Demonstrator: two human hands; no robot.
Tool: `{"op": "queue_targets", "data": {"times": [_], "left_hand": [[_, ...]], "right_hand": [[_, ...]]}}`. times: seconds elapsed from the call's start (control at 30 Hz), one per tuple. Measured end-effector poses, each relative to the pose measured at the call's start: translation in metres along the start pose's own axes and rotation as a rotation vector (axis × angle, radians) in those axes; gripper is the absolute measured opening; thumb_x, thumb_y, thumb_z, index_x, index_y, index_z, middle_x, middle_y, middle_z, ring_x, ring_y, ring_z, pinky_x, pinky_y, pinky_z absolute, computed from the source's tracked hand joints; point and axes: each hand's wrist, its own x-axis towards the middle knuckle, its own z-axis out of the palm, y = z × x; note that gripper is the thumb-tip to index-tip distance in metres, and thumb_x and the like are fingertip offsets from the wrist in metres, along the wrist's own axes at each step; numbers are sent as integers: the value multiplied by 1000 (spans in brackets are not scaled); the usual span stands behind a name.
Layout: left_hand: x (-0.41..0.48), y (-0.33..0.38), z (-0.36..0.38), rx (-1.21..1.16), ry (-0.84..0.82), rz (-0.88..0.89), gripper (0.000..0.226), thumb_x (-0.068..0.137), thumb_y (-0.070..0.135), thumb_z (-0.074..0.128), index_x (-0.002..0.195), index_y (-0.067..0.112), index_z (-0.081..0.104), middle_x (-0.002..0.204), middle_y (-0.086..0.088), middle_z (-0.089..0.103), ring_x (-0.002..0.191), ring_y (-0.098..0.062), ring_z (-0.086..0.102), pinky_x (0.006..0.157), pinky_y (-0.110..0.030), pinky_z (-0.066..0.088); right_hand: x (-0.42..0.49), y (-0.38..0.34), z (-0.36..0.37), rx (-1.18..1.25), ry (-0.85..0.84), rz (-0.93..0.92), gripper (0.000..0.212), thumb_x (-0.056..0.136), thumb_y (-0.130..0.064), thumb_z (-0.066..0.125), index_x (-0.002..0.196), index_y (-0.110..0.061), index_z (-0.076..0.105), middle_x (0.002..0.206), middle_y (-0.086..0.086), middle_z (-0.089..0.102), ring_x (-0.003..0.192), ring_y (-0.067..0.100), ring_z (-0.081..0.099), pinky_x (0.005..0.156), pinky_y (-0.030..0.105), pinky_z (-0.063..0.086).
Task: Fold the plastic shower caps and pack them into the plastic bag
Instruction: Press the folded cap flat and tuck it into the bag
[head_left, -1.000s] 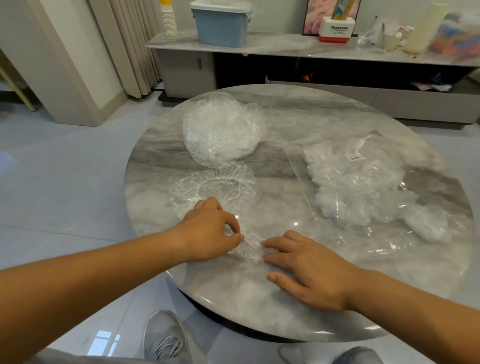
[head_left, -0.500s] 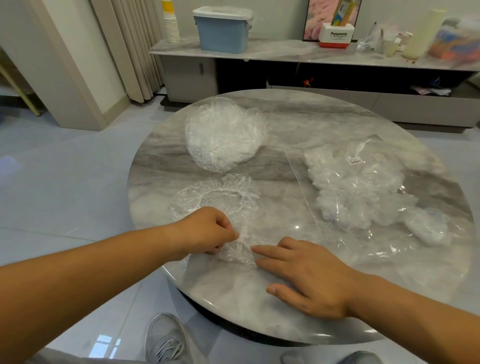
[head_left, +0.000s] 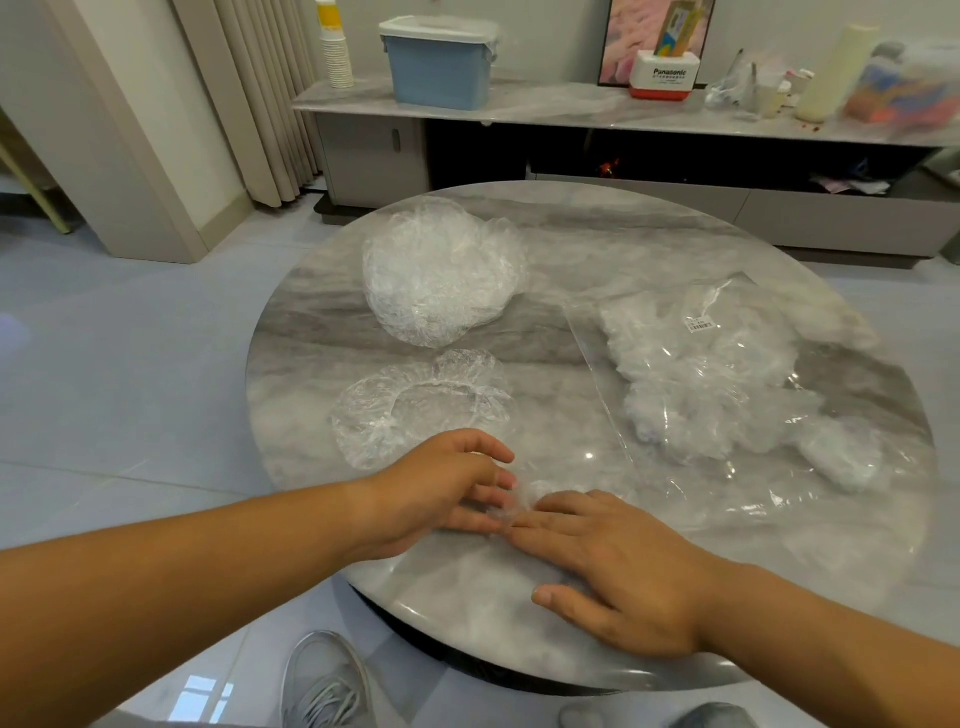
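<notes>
Honestly the left hand and right hand, fingers straight, pin the folded cap between them, but that springy plastic probably pops open if either lifts.

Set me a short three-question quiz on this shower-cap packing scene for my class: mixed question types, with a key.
1. True or false: the plastic bag on the marble table already holds shower caps.
2. What do the left hand and right hand both touch? A a folded shower cap; B a sponge; C a lid.
3. Fill in: the pile of shower caps lies ___ from the person than the single flat shower cap.
Key: 1 true; 2 A; 3 farther.
</notes>
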Motion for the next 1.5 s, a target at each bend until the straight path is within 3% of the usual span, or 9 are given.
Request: {"op": "queue_targets", "data": {"times": [0.23, 0.37, 0.47, 0.67, 0.87, 1.03, 1.23, 1.37, 1.5], "left_hand": [[2, 5, 6, -8, -43, -3, 23, 96, 4, 49, 116, 8, 60, 116, -13, 73, 114, -30, 67, 89, -52, 59], [3, 6, 9, 87, -42, 2, 18, 97, 5, 49, 108, 10, 61, 112, -10, 75, 114, -27, 66, 91, -49, 59], [4, 3, 11, 190, -29, 17, 13, 96, 10, 58, 107, 8, 65, 106, -6, 74, 99, -20, 67, 91, -47, 59], [5, 1, 10, 267, -51, 68, 29, 90, 27, 75, 112, 10, 64, 110, -12, 72, 99, -20, 69, 89, -42, 60], [5, 1, 9, 260, -70, 68, 36, 87, 26, 78, 114, 9, 63, 108, -11, 74, 95, -17, 68, 91, -44, 60], [7, 0, 9, 247, -82, 74, 37, 86, 26, 79, 115, 9, 62, 91, -1, 72, 87, -12, 67, 91, -43, 60], [8, 0, 6, 217, -113, 66, 37, 87, 15, 78, 119, 14, 58, 110, -12, 74, 93, -20, 67, 94, -48, 58], [7, -2, 2, 236, -176, 111, 49, 84, -2, 74, 126, 14, 54, 117, -22, 68, 97, -26, 66, 96, -55, 55], [8, -5, -4, 246, -148, 145, 75, 76, -4, 78, 137, 28, 46, 124, -18, 62, 103, -33, 69, 92, -57, 57]], "right_hand": [[-6, 10, -16, 186, 439, 225, 36, 97, -47, 46, 109, -25, 71, 115, -14, 66, 114, 4, 56, 97, 26, 46], [0, 30, -25, 146, 126, 520, 41, 89, -66, 41, 98, -37, 67, 115, -11, 56, 117, 12, 49, 107, 32, 37], [-1, 36, -28, 203, -17, 580, 22, 93, -58, 54, 96, -41, 68, 111, -9, 52, 116, 14, 49, 109, 35, 37], [-1, 30, -41, 323, -135, 504, 16, 97, -36, 61, 104, -28, 73, 92, -13, 63, 87, -1, 59, 81, 20, 47], [-7, 31, -45, 313, -234, 483, 9, 95, -37, 61, 101, -36, 67, 67, -45, 50, 70, -20, 50, 64, 12, 36], [-5, 30, -51, 509, 91, 526, 4, 88, -25, 75, 86, -27, 73, 70, -16, 67, 62, -3, 59, 63, 13, 45], [12, 7, -35, 953, 461, 501, 48, 83, -18, 82, 124, -32, 63, 94, -4, 67, 73, 11, 66, 74, 36, 60], [12, 2, -16, 908, 416, 410, 58, 89, -33, 73, 137, -35, 41, 114, -12, 69, 97, 9, 66, 85, 24, 52], [4, 4, -4, 496, 200, 268, 50, 89, -53, 53, 135, -35, 49, 127, -17, 59, 116, 3, 55, 95, 21, 46]]}}
